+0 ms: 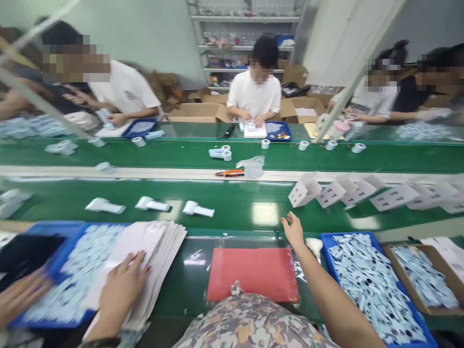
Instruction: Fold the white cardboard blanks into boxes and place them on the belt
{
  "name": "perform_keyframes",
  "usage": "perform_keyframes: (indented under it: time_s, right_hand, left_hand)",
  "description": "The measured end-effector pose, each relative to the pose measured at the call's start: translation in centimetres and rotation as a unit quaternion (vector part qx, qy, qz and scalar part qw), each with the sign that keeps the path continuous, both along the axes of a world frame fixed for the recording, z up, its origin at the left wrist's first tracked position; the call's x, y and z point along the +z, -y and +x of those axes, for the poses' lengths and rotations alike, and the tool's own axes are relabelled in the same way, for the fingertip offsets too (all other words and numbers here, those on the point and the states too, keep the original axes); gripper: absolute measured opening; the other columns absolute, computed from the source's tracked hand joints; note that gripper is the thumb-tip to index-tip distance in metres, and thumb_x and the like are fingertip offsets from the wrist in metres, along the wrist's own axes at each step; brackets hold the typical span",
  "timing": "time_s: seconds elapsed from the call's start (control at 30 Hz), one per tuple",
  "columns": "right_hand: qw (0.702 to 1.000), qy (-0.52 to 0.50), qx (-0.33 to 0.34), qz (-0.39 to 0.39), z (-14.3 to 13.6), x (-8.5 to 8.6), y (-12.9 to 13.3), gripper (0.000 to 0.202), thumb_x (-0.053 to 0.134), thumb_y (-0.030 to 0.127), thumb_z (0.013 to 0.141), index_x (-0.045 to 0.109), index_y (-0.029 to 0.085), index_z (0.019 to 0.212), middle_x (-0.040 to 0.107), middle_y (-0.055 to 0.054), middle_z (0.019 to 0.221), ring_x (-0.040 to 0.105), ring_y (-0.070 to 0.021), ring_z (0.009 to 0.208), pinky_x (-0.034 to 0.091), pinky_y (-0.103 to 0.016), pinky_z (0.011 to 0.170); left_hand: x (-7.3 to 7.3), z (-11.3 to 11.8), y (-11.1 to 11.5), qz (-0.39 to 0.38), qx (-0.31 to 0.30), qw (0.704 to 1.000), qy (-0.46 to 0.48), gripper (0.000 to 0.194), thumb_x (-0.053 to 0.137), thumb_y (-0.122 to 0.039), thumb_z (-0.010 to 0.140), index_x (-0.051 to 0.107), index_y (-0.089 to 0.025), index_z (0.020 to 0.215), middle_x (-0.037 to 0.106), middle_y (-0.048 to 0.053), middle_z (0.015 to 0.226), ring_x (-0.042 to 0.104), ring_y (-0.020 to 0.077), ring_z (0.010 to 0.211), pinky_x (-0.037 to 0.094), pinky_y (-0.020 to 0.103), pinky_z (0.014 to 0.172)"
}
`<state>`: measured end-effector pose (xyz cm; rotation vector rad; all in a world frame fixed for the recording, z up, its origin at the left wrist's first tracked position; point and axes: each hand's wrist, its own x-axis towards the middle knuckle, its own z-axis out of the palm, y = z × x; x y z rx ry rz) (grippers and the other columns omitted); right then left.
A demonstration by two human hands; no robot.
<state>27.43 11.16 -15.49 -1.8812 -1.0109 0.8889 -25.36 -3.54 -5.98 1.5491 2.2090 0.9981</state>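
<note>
My left hand [125,285] lies flat, open, on a stack of flat white sheets [154,263] that look like folded cartons. Reaching over the green belt, my right hand [293,228] has its fingers apart and nothing in them. Just beyond it stands an open white box [304,191] with small printed pictures, the first in a row of similar boxes. Before my body lies a red mat [250,273]. Three white devices with a round head and a handle, one of them this device [198,209], rest on the belt to the left.
Blue trays of pale blue parts stand left [90,256] and right [373,280], with a cardboard tray [427,275] beyond. Another person's hand [25,295] is at far left. Orange-handled pliers [230,172] lie on the white divider. Co-workers sit across the far belt [174,152].
</note>
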Motion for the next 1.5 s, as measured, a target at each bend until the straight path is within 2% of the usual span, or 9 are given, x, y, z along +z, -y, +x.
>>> perform_keyframes:
  time_s: [0.2, 0.33, 0.5, 0.73, 0.93, 1.07, 1.17, 1.33, 1.5]
  right_hand:
    - [0.956, -0.147, 0.252, -0.039, -13.0, 0.0, 5.1, 0.056, 0.066, 0.056, 0.076, 0.072, 0.018, 0.117, 0.078, -0.016, 0.116, 0.075, -0.0311, 0.108, 0.056, -0.049, 0.102]
    - [0.904, -0.208, 0.362, -0.087, -21.8, 1.0, 6.9, 0.045, 0.071, 0.048, 0.079, 0.074, 0.021, 0.115, 0.08, -0.011, 0.109, 0.077, -0.0262, 0.099, 0.06, -0.043, 0.094]
    - [0.899, -0.205, 0.365, -0.125, -31.4, 1.7, 6.3, 0.047, 0.073, 0.036, 0.079, 0.07, 0.02, 0.123, 0.08, -0.006, 0.1, 0.076, -0.0231, 0.093, 0.059, -0.038, 0.086]
    - [0.915, -0.223, 0.302, -0.148, -39.3, 2.3, 5.6, 0.029, 0.073, 0.043, 0.077, 0.068, 0.02, 0.093, 0.075, -0.005, 0.089, 0.074, -0.0219, 0.083, 0.055, -0.031, 0.075]
    - [0.912, -0.269, 0.269, -0.152, -39.6, 4.6, 6.8, 0.031, 0.072, 0.045, 0.074, 0.061, 0.022, 0.092, 0.072, -0.005, 0.085, 0.071, -0.0217, 0.08, 0.056, -0.032, 0.071]
    - [0.884, -0.32, 0.31, -0.141, -37.2, 7.5, 7.9, 0.031, 0.074, 0.045, 0.069, 0.063, 0.022, 0.088, 0.072, -0.002, 0.083, 0.068, -0.0186, 0.073, 0.056, -0.032, 0.072]
    - [0.856, -0.353, 0.35, -0.143, -33.1, 9.6, 9.5, 0.035, 0.079, 0.041, 0.061, 0.064, 0.023, 0.088, 0.073, 0.0, 0.08, 0.068, -0.0183, 0.07, 0.058, -0.033, 0.073]
    - [0.773, -0.387, 0.443, -0.238, -24.5, 11.9, 12.5, 0.04, 0.08, 0.041, 0.065, 0.067, 0.023, 0.099, 0.074, -0.001, 0.085, 0.072, -0.0191, 0.072, 0.06, -0.037, 0.076]
    - [0.785, -0.346, 0.456, -0.236, -17.9, 12.8, 14.7, 0.047, 0.09, 0.049, 0.06, 0.07, 0.019, 0.09, 0.074, -0.002, 0.083, 0.068, -0.0178, 0.072, 0.053, -0.03, 0.068]
  left_hand:
    - [-0.5, -0.9, 3.0, -0.075, -0.014, 0.993, -0.09, 0.047, 0.053, -0.061, 0.09, 0.078, -0.024, 0.108, 0.073, 0.015, 0.119, 0.064, 0.0394, 0.118, 0.045, 0.06, 0.109]
    - [-1.8, -0.6, 4.6, -0.109, -0.016, 0.988, -0.112, 0.042, 0.061, -0.049, 0.091, 0.077, -0.024, 0.121, 0.071, 0.014, 0.134, 0.061, 0.0371, 0.126, 0.047, 0.055, 0.113]
    - [-2.9, 0.6, 5.1, -0.191, 0.03, 0.957, -0.216, 0.075, 0.082, -0.047, 0.081, 0.059, -0.023, 0.149, 0.042, 0.019, 0.165, 0.033, 0.0472, 0.154, 0.035, 0.064, 0.121]
    - [-2.9, 0.6, 5.9, -0.195, 0.006, 0.952, -0.234, 0.071, 0.079, -0.043, 0.085, 0.057, -0.029, 0.151, 0.042, 0.018, 0.165, 0.039, 0.0445, 0.151, 0.037, 0.062, 0.119]
    - [-3.1, 0.6, 6.9, -0.14, -0.008, 0.967, -0.212, 0.062, 0.076, -0.045, 0.087, 0.062, -0.03, 0.146, 0.05, 0.017, 0.16, 0.046, 0.043, 0.146, 0.041, 0.061, 0.117]
    - [-1.5, -0.2, 7.6, -0.061, 0.0, 0.982, -0.18, 0.061, 0.068, -0.05, 0.092, 0.061, -0.025, 0.147, 0.047, 0.016, 0.161, 0.044, 0.0417, 0.147, 0.039, 0.061, 0.119]
    - [0.7, -0.7, 7.5, -0.042, 0.007, 0.992, -0.12, 0.055, 0.055, -0.047, 0.1, 0.057, -0.023, 0.149, 0.057, 0.015, 0.152, 0.052, 0.0365, 0.14, 0.043, 0.056, 0.117]
    - [2.3, 1.8, 6.7, -0.04, -0.099, 0.993, 0.052, 0.046, 0.052, -0.046, 0.1, 0.066, -0.023, 0.138, 0.073, 0.009, 0.119, 0.069, 0.0262, 0.107, 0.056, 0.04, 0.097]
    - [2.7, 7.5, 5.7, -0.04, -0.237, 0.968, 0.078, 0.05, 0.055, -0.051, 0.099, 0.067, -0.019, 0.136, 0.071, 0.009, 0.105, 0.068, 0.0225, 0.09, 0.055, 0.034, 0.085]
